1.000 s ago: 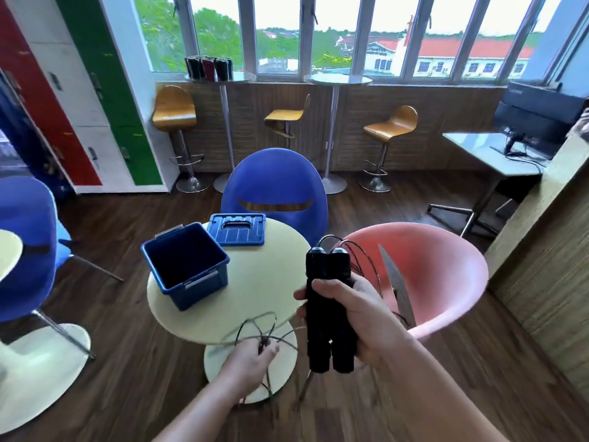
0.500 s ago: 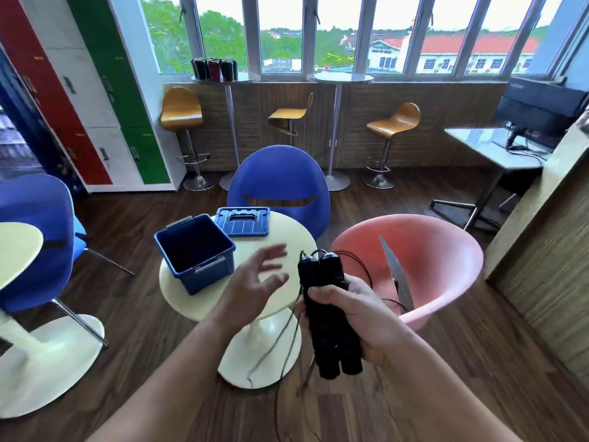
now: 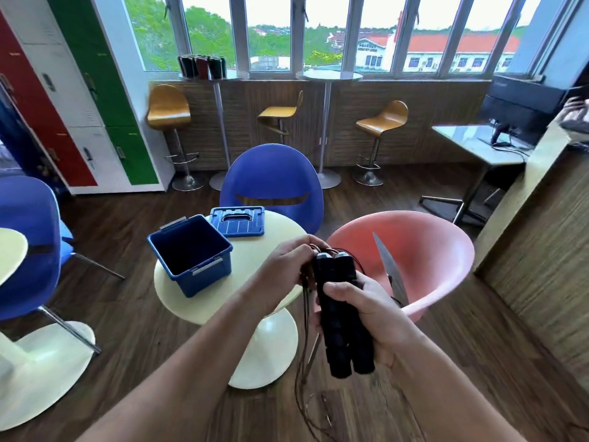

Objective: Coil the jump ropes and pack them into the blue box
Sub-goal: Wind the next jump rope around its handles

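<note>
Your right grip point(image 3: 373, 311) is wrapped around the two black jump rope handles point(image 3: 342, 314), which you hold side by side and roughly upright, just off the near edge of the round counter point(image 3: 274, 232). Your left grip point(image 3: 283, 269) is curled at the tops of the handles, pinching the thin cord point(image 3: 305, 301) where it leaves them. The loose strands hang down toward the wooden floor point(image 3: 127, 314). The blue box point(image 3: 207, 279) stands open on the counter, apart from both grips, with its lid point(image 3: 237, 221) lying flat just behind it. A pink chair point(image 3: 424, 250) sits right of the handles.
</note>
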Motion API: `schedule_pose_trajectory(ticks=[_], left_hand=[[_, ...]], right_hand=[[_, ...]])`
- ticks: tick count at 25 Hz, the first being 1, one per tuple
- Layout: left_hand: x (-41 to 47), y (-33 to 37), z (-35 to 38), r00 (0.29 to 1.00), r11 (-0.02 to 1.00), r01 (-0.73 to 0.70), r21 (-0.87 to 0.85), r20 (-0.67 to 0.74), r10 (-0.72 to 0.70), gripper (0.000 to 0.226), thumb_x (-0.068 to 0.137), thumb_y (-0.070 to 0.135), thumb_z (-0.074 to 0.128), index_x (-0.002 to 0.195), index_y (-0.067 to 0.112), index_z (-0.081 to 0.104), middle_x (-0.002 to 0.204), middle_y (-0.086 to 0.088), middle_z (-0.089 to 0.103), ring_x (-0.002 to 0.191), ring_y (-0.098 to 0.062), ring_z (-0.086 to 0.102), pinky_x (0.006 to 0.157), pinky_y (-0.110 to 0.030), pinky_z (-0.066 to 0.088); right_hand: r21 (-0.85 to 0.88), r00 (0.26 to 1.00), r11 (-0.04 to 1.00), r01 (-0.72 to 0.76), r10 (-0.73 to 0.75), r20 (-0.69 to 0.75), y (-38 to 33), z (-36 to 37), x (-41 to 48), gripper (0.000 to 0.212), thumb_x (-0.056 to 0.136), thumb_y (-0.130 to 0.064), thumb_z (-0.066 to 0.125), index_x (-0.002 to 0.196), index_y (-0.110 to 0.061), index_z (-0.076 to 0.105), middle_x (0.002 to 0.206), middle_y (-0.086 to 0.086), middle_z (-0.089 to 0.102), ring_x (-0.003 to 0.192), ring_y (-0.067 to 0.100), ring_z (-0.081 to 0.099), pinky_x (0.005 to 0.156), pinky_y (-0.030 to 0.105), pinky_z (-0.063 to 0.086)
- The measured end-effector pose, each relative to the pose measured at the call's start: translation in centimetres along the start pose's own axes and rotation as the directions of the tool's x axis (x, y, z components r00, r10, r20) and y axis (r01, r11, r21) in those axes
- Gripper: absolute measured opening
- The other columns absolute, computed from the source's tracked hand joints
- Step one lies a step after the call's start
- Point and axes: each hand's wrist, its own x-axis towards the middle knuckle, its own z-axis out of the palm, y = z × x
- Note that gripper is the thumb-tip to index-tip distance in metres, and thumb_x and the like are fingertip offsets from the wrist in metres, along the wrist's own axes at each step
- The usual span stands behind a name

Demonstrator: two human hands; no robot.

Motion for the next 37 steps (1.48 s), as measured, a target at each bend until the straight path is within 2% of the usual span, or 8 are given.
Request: schedule_pose_trajectory(ticks=[6, 9, 12, 15, 18, 22, 28, 37], left_hand=[[-0.8, -1.8, 1.7, 0.939, 0.999, -0.033, -0.01, -0.343, 0.027, 0.026, 0.078, 0.026, 0.044, 0.072, 0.027, 0.069, 0.076, -0.003, 0.069, 0.073, -0.019, 0.061, 0.075, -0.04, 0.051], [-1.5, -2.0, 1.7, 0.9, 0.993, -0.012, -0.114, -0.434, -0.039, 0.024, 0.079, 0.027, 0.046, 0.074, 0.026, 0.069, 0.08, -0.007, 0.071, 0.078, -0.022, 0.065, 0.078, -0.043, 0.054], [-2.5, -1.9, 2.0, 0.927, 0.959, -0.054, -0.279, -0.37, -0.055, 0.014, 0.086, 0.019, 0.052, 0.092, 0.016, 0.065, 0.087, -0.012, 0.069, 0.083, -0.025, 0.064, 0.08, -0.043, 0.054], [-3.3, -1.4, 1.3, 0.945, 0.959, -0.082, -0.273, -0.325, -0.012, 0.013, 0.1, 0.003, 0.051, 0.105, 0.009, 0.06, 0.09, -0.008, 0.068, 0.084, -0.021, 0.065, 0.079, -0.04, 0.056], [-3.3, -1.1, 0.1, 0.921, 0.984, -0.058, -0.167, -0.39, -0.012, 0.018, 0.101, 0.003, 0.05, 0.101, 0.015, 0.063, 0.087, -0.006, 0.065, 0.078, -0.019, 0.062, 0.075, -0.042, 0.055], [-3.6, -0.5, 0.0, 0.916, 0.996, -0.079, -0.052, -0.397, 0.052, 0.016, 0.099, 0.003, 0.055, 0.098, 0.016, 0.065, 0.081, 0.001, 0.063, 0.061, -0.003, 0.055, 0.058, -0.025, 0.049], [-4.3, 0.1, -1.0, 0.96, 0.991, -0.097, -0.087, -0.269, 0.07, 0.009, 0.097, 0.006, 0.064, 0.102, 0.011, 0.07, 0.073, 0.002, 0.07, 0.059, -0.011, 0.059, 0.06, -0.029, 0.052], [-7.7, -4.6, 1.0, 0.964, 0.998, -0.014, -0.06, -0.266, -0.003, 0.009, 0.099, 0.014, 0.065, 0.096, 0.007, 0.071, 0.077, -0.008, 0.072, 0.062, -0.017, 0.063, 0.058, -0.033, 0.053]], right_hand=[[-0.357, 0.97, 0.929, 0.093, -0.165, -0.178, 1.8, 0.9, 0.9, 0.022, 0.077, -0.032, 0.074, 0.097, -0.022, 0.071, 0.084, 0.005, 0.073, 0.074, 0.025, 0.071, 0.068, 0.047, 0.059], [-0.533, 0.926, 0.834, 0.142, -0.301, -0.226, 2.9, 1.8, 1.2, 0.034, 0.081, -0.046, 0.062, 0.114, -0.04, 0.061, 0.099, -0.011, 0.074, 0.095, 0.009, 0.07, 0.082, 0.031, 0.057], [-0.606, 0.893, 0.779, 0.162, -0.376, -0.245, 3.0, 2.9, 1.1, 0.054, 0.076, -0.054, 0.066, 0.122, -0.032, 0.05, 0.103, -0.014, 0.069, 0.099, -0.013, 0.061, 0.078, 0.007, 0.044], [-0.605, 0.918, 0.774, 0.187, -0.358, -0.174, 3.1, 2.5, 1.4, 0.07, 0.061, -0.061, 0.075, 0.119, -0.027, 0.053, 0.1, -0.01, 0.071, 0.094, -0.01, 0.064, 0.077, 0.011, 0.046], [-0.663, 0.937, 0.729, 0.171, -0.329, -0.12, 2.9, 1.9, 1.6, 0.049, 0.064, -0.051, 0.081, 0.106, -0.031, 0.064, 0.094, -0.009, 0.075, 0.089, 0.004, 0.07, 0.078, 0.026, 0.054], [-0.759, 0.883, 0.637, 0.135, -0.425, -0.199, 3.1, 2.6, 1.9, 0.019, 0.078, -0.037, 0.076, 0.087, -0.029, 0.062, 0.072, -0.011, 0.067, 0.07, 0.003, 0.062, 0.062, 0.017, 0.045], [-0.174, 0.915, 0.951, 0.257, -0.297, -0.273, 2.8, 2.8, 2.9, 0.028, 0.071, -0.022, 0.068, 0.093, -0.005, 0.064, 0.069, 0.01, 0.057, 0.063, 0.024, 0.055, 0.06, 0.037, 0.048], [0.208, 0.916, 0.918, 0.337, -0.269, -0.296, 0.9, 2.4, 3.3, 0.032, 0.088, -0.02, 0.047, 0.081, -0.015, 0.077, 0.075, 0.009, 0.063, 0.062, 0.021, 0.058, 0.062, 0.033, 0.047]])
